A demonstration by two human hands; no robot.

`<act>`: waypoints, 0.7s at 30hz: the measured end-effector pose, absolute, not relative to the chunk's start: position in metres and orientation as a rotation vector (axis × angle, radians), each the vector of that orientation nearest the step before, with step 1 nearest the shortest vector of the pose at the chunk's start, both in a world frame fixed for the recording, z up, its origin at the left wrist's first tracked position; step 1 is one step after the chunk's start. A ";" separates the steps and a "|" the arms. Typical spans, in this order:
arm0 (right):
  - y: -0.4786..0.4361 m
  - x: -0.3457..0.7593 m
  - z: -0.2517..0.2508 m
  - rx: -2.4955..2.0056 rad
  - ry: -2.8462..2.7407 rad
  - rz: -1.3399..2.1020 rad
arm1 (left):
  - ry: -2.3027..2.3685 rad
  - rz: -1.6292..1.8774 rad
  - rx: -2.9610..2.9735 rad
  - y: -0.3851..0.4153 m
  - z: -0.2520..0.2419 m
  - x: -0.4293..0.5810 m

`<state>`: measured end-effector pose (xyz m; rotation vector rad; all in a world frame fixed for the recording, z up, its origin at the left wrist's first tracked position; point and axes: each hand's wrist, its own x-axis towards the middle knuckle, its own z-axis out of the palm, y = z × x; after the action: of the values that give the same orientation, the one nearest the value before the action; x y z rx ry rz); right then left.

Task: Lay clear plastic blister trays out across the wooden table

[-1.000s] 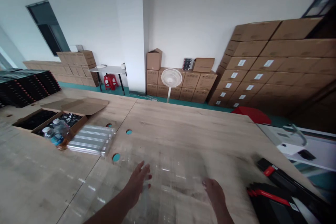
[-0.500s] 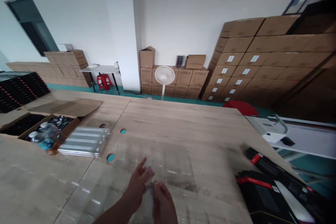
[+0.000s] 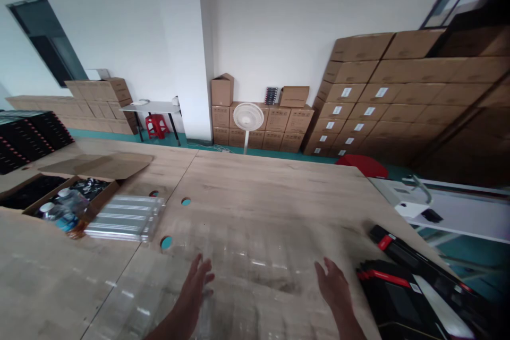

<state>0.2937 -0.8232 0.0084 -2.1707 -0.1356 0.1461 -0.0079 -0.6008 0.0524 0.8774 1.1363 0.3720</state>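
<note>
My left hand (image 3: 194, 288) is over the near part of the table with its fingers apart and holds nothing that I can see. Well to its right, my right hand (image 3: 333, 282) is also open, thumb apart from the fingers. Between and around them lie thin, clear plastic trays (image 3: 258, 264), so transparent that their edges are hard to make out. Whether either hand touches the plastic I cannot tell. Nearest to my right hand on its outer side are black boxes with red bands (image 3: 394, 289).
At the left lie a stack of clear plastic trays (image 3: 125, 218), two bottles (image 3: 67, 218) and an open cardboard box (image 3: 109, 191). The wooden table (image 3: 271, 180) has round holes. Beyond it stand a white fan (image 3: 248, 117) and stacked cartons (image 3: 358, 95).
My hands were close together with fingers pinched near the clear plastic. They have moved apart, the right one far to the right, and both have opened.
</note>
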 end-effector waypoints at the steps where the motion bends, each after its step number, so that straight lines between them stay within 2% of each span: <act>1: -0.816 0.275 0.008 -2.167 -0.153 0.174 | 1.146 0.383 0.906 -0.602 0.051 -0.005; 5: -0.778 0.149 0.002 -1.838 -0.450 0.537 | 1.149 0.373 1.006 -0.618 0.056 0.014; 9: -0.761 0.068 0.003 -1.794 -0.695 0.509 | 1.055 0.359 1.001 -0.649 0.067 0.038; 11: -0.775 0.087 0.012 -1.922 -0.660 0.427 | 0.972 0.382 1.018 -0.662 0.069 0.044; 15: -0.835 0.199 0.034 -2.377 -0.473 0.076 | 0.860 0.382 1.064 -0.663 0.069 0.024; 18: -0.874 0.271 0.041 -2.744 -0.400 -0.046 | 0.912 0.393 1.036 -0.648 0.068 -0.024; 21: -0.888 0.298 0.039 -2.811 -0.537 -0.070 | 1.069 0.382 0.972 -0.634 0.074 -0.092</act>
<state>0.2975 -0.8882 0.0388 -2.8113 -0.5372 -0.0699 -0.0919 -0.6343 0.0739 0.9723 1.0689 0.3822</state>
